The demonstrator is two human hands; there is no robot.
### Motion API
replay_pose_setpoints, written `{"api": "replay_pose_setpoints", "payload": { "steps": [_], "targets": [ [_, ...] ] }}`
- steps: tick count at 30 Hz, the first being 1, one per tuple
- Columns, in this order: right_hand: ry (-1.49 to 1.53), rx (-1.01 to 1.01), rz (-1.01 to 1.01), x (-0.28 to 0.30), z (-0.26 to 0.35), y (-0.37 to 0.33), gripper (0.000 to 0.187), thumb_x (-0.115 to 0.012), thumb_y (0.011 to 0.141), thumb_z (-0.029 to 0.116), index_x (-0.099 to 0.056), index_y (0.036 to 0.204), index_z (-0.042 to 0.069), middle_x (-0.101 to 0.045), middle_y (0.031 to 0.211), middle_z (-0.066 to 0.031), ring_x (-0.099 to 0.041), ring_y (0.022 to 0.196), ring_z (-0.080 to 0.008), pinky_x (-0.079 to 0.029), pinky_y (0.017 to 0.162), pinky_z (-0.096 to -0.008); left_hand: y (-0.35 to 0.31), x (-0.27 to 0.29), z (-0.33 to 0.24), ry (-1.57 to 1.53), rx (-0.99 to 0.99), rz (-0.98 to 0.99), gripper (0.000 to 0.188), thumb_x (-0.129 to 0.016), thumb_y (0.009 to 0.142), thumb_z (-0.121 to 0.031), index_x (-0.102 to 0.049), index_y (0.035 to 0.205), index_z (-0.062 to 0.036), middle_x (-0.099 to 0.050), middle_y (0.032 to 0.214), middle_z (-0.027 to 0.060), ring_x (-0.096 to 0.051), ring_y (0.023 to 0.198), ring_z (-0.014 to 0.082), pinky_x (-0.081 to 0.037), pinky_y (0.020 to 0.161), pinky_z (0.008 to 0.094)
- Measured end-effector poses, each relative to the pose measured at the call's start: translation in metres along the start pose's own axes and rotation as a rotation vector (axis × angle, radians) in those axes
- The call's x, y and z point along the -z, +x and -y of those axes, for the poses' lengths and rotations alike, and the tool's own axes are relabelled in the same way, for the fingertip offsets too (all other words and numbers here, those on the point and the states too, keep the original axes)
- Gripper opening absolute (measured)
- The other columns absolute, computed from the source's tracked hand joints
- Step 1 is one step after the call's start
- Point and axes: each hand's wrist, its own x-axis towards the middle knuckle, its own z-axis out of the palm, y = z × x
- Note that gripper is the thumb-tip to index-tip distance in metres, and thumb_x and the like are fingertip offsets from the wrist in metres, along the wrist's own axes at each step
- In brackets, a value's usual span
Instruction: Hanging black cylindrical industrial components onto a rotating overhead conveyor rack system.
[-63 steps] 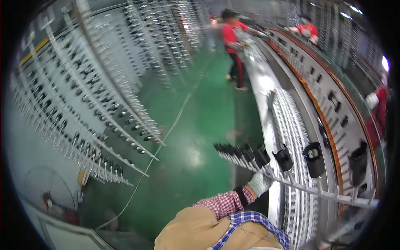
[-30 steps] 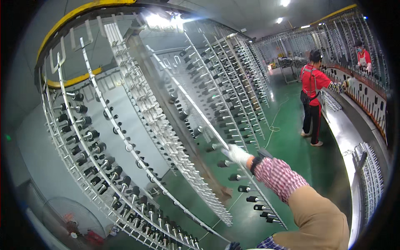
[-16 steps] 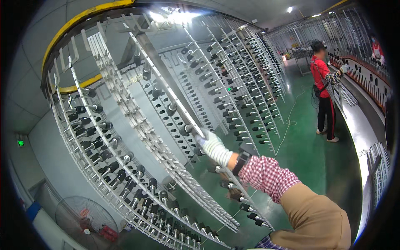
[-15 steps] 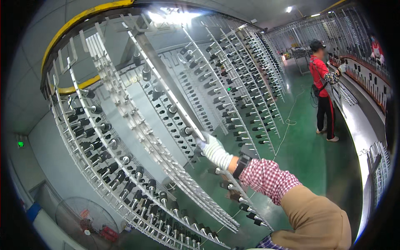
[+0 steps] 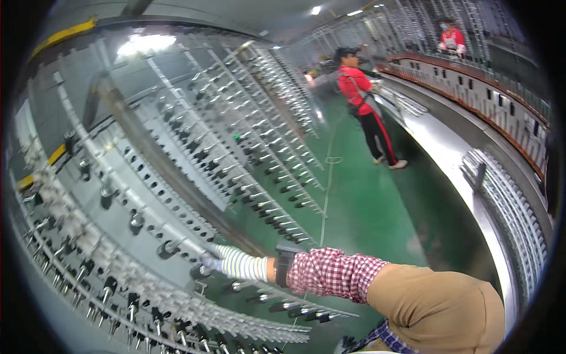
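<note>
My right hand (image 5: 240, 263), in a striped knit glove, reaches left with its fingers wrapped round the lower part of a long hanging metal rack bar (image 5: 122, 187). Along this bar sit short black cylindrical parts (image 5: 137, 220), spaced apart on pegs. Just below the hand, more black-tipped parts stick out from the bar's lower end (image 5: 295, 304). To the left hangs a bundle of bare silver bars (image 5: 106, 251), close to the held one. A curved row of bars with black parts on silver pegs (image 5: 109, 287) fills the lower left. My left hand does not show.
Further rack bars with parts (image 5: 236, 171) hang ahead. A co-worker in red (image 5: 356, 88) stands at a long metal bench (image 5: 439, 154) on the right; bare racks (image 5: 510, 206) lie stacked on it. Another person (image 5: 451, 38) is beyond the brown-edged line (image 5: 471, 82).
The view has swung to the right, so the co-worker and bench appear further left. My right hand still grips the bar, lower and further left in the picture.
</note>
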Motion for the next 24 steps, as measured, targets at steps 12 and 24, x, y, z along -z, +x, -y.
{"api": "replay_pose_setpoints", "payload": {
  "steps": [12,24],
  "targets": [
    [-0.535,-0.901,-0.734,0.211,-0.031,-0.504,0.033,-0.049,0.083,0.032,-0.057,0.101,0.006,-0.060,0.094,-0.0113,-0.057,0.088,-0.0223,-0.044,0.079,-0.0327,0.114,-0.128,0.019,0.656,0.215,0.154,0.036,-0.049,0.081,-0.027,-0.054,0.105,-0.0007,-0.057,0.101,0.0182,-0.053,0.095,0.0261,-0.041,0.085,0.0342],
    [-0.390,-0.599,-2.052,0.280,0.048,-0.691,0.029,-0.048,0.083,0.028,-0.057,0.094,0.003,-0.060,0.078,-0.0099,-0.057,0.073,-0.0172,-0.044,0.068,-0.0279,0.096,-0.654,0.080,1.132,-0.091,0.823,0.024,-0.051,0.084,-0.024,-0.052,0.098,-0.0043,-0.058,0.087,0.0090,-0.055,0.068,0.0171,-0.046,0.059,0.0281]
  ]
}}
